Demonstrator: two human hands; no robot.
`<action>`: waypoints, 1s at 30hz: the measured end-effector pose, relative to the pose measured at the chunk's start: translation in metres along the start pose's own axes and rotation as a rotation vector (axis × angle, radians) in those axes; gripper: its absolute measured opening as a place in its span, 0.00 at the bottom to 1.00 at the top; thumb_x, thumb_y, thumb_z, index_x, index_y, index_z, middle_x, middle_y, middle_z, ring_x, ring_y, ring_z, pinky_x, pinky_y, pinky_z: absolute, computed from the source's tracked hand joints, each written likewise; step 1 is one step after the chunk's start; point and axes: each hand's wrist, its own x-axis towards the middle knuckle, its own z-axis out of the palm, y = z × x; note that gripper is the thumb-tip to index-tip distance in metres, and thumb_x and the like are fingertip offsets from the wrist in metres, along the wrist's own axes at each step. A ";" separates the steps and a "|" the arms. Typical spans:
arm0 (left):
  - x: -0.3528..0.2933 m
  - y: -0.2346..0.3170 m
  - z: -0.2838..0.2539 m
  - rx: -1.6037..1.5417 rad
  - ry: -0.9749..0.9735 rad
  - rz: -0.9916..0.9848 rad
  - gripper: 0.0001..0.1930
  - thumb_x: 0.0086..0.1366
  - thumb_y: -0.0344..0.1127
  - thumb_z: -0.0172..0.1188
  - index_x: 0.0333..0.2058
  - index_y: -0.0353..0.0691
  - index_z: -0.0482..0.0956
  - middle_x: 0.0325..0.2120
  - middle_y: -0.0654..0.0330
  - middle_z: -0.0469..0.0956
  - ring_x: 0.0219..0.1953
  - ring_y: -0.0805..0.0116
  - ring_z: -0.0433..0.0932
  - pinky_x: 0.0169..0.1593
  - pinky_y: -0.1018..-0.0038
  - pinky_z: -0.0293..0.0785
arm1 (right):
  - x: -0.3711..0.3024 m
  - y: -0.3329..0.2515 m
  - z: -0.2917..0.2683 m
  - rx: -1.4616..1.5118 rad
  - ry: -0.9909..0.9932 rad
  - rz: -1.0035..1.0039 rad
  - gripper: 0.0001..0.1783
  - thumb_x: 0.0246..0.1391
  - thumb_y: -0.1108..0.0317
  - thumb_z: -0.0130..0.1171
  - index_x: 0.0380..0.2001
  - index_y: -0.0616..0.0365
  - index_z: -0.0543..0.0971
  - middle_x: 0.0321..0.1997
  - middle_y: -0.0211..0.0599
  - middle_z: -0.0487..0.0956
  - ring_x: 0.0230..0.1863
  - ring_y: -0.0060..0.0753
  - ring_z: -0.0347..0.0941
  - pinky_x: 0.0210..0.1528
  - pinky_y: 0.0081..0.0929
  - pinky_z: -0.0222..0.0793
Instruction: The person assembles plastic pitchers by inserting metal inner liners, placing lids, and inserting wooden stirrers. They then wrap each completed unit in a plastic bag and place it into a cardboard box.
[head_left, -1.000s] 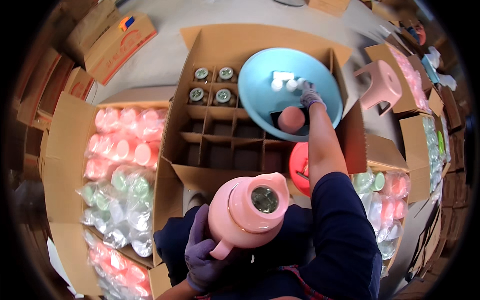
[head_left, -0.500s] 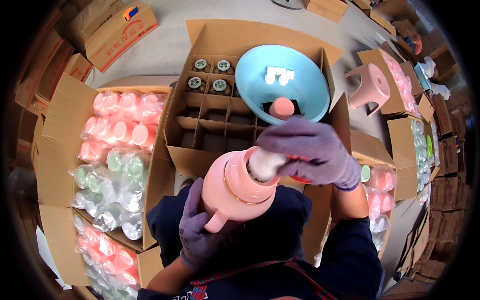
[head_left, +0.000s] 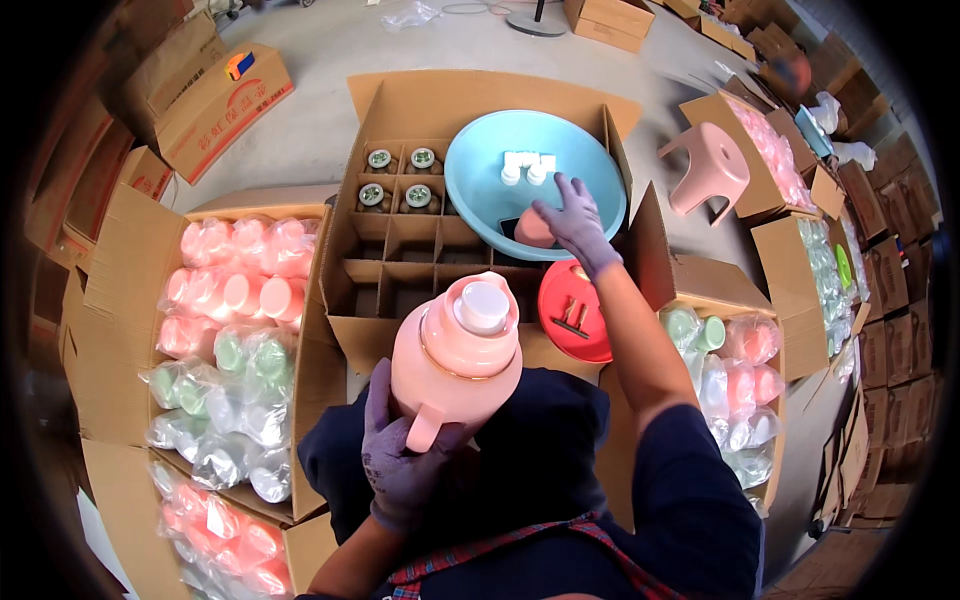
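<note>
Bright, even light — white glare on the plastic bags (head_left: 235,410) — soft, curved edges, black corners

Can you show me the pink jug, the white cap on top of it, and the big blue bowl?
Pink jug (head_left: 455,362): head view, on the jug's body.
White cap (head_left: 483,305): head view, on its top.
Blue bowl (head_left: 530,131): head view, on its bare inside wall, far side.

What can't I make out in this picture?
In the head view:
Inside of the pink jug: hidden by the white stopper.
Dark thing in the blue basin: partly covered by the pink cup.
Right hand: overlap leaves contact with the cup unclear.
Small things in the red dish: too small to identify.
</note>
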 end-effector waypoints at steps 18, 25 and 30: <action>-0.021 0.012 -0.029 0.024 -0.134 0.225 0.17 0.48 0.31 0.78 0.37 0.32 0.86 0.67 0.41 0.61 0.64 0.49 0.70 0.62 0.63 0.69 | -0.191 -0.155 -0.200 0.280 -0.245 -1.006 0.45 0.49 0.55 0.69 0.66 0.63 0.65 0.66 0.58 0.65 0.61 0.60 0.68 0.60 0.47 0.66; -0.078 0.089 -0.014 0.211 -0.184 0.534 0.18 0.44 0.31 0.74 0.35 0.37 0.80 0.65 0.35 0.58 0.59 0.27 0.65 0.59 0.47 0.65 | -0.230 -0.120 -0.243 0.336 -0.462 -0.766 0.40 0.58 0.51 0.61 0.64 0.69 0.64 0.59 0.59 0.73 0.55 0.59 0.73 0.59 0.38 0.68; -0.125 0.111 -0.008 0.582 -0.394 0.605 0.24 0.52 0.47 0.69 0.43 0.38 0.79 0.64 0.40 0.62 0.67 0.39 0.58 0.63 0.39 0.52 | -0.263 -0.152 -0.204 0.151 -0.577 -0.284 0.26 0.61 0.48 0.57 0.50 0.60 0.77 0.44 0.54 0.80 0.48 0.58 0.76 0.53 0.41 0.71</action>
